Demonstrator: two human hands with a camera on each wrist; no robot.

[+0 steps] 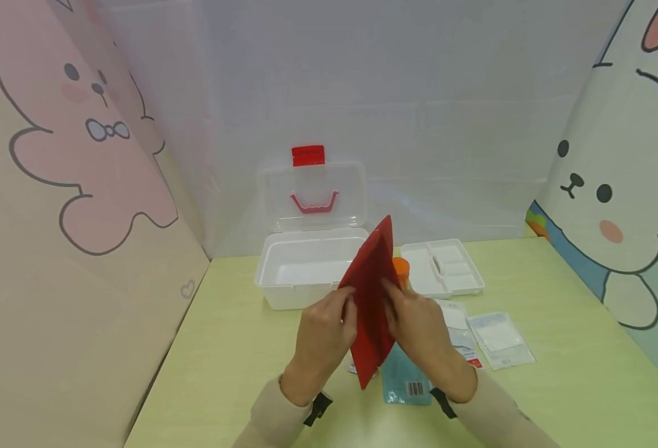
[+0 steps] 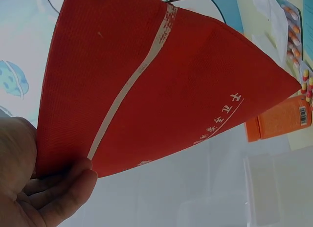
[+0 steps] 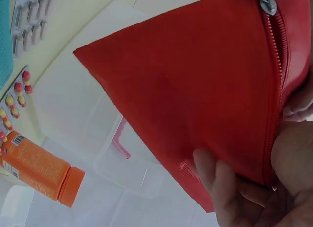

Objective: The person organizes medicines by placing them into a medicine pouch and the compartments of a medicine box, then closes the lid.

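Note:
Both hands hold up a red zippered pouch [image 1: 370, 311] above the table, tilted on its edge. My left hand [image 1: 324, 333] pinches its left side between thumb and fingers. On the other side, my right hand [image 1: 421, 326] grips the pouch near the zipper, thumb and fingers on opposite faces. In the right wrist view the metal zipper [image 3: 275, 51] runs along the edge, its pull near the top. White lettering [image 2: 220, 119] and a pale stripe mark the face seen from the left wrist. Behind the pouch stands an orange bottle [image 1: 401, 269], partly covered by it.
A white plastic box [image 1: 292, 294] stands at the back with its clear lid [image 1: 278, 196] raised. Right of it lies a compartment tray [image 1: 465, 286]. A teal packet [image 1: 404, 379] and a clear packet [image 1: 499, 339] lie nearer. Blister packs [image 3: 19, 102] show in the right wrist view.

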